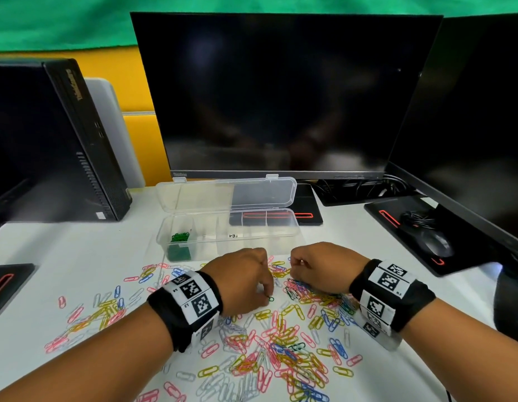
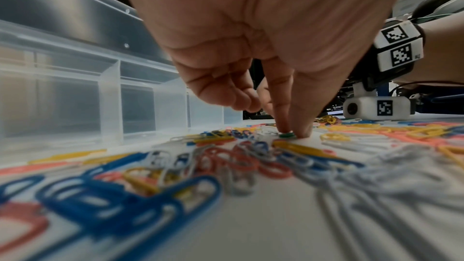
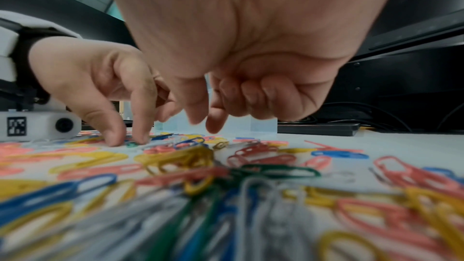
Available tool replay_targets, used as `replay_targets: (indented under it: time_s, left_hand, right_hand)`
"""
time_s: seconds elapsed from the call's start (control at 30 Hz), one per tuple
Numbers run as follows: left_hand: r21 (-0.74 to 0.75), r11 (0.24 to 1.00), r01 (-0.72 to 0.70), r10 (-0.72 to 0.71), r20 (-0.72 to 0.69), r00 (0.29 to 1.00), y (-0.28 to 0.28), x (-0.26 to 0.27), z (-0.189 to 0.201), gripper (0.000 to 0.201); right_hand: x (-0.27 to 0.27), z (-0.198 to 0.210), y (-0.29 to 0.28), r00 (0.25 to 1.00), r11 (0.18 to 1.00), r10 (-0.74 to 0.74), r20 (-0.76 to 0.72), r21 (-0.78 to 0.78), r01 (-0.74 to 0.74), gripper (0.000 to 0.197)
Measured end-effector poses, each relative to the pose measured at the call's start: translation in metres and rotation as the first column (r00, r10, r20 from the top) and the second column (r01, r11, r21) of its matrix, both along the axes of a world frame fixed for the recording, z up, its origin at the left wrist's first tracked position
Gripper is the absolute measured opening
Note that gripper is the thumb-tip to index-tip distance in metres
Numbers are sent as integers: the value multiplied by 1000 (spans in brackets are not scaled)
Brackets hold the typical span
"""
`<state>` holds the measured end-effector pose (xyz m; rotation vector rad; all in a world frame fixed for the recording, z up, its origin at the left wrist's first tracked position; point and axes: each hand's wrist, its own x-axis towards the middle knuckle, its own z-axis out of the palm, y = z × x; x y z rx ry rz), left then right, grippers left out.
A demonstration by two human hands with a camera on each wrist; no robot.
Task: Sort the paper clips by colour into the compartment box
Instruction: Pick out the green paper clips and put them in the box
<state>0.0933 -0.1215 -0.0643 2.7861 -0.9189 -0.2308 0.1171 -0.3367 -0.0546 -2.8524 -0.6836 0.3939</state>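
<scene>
- Pinching green paper clip (image 1: 270, 299) flat on table (image 1: 48, 245) with left hand (image 1: 243, 281); thumb and index fingertips (image 2: 285, 129) closing on it, other fingers curled back.
- Hovering right hand (image 1: 318, 266) at about 2 o'clock of the clip, fingers loosely curled, holding nothing visible.
- Lying at 11 o'clock of the left hand, near: compartment box (image 1: 292, 230), lid open; green clips (image 1: 180, 237) already piled in its leftmost compartment, other compartments looking unfilled.
- Spreading around both hands: mixed clips (image 1: 281, 343), pink, yellow, blue, white, a few green.
- Advising: sliding fingertips under one end of the clip, tipping it up before lifting; thin wire on a flat surface probably slipping otherwise.
- Advising: checking for neighbours hooked on; the clip looking separate here, but tangles likely in the dense heap at 4 o'clock.
- Advising: carrying toward 11 o'clock, dropping low over the green pile, avoiding bounce into the next compartment.
- Advising: using right hand for greens near its own side.
</scene>
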Motion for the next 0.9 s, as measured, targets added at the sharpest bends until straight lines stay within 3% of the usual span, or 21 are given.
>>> replay_targets:
  time_s: [0.17, 0.33, 0.43, 0.57, 0.67, 0.8, 0.9]
  left_hand:
    - [52, 998, 45, -46, 30, 998, -1, 0, -4, 18]
    - [61, 997, 42, -46, 66, 997, -2, -1, -6, 11]
    - [1, 1000, 20, -20, 74, 997, -2, -2, -2, 1]
    - [-22, 1000, 16, -16, 33, 999, 0, -3, 5, 25]
    - [-51, 999, 6, -10, -69, 998, -1, 0, 12, 27]
    - [-243, 948, -204, 122, -315, 941, -8, 8, 16, 27]
    - [-205, 968, -145, 53, -398, 916, -18, 4, 14, 15]
  right_hand:
    - [2, -6, -2, 1000, 1000, -15, -21, 6, 15, 29]
    - [0, -2, -2, 1000, 999, 7, 5, 42, -8, 9]
    - [-2, -1, -1, 999, 999, 31, -23, 29, -30, 9]
    - [-2, -2, 1, 997, 998, 57, -44, 35, -55, 17]
    - [-3, 1, 1, 991, 994, 95, -91, 60, -90, 24]
    - [-5, 4, 1, 987, 993, 121, -108, 18, -120, 17]
    - [-6, 1, 1, 992, 996, 88, -93, 4, -88, 6]
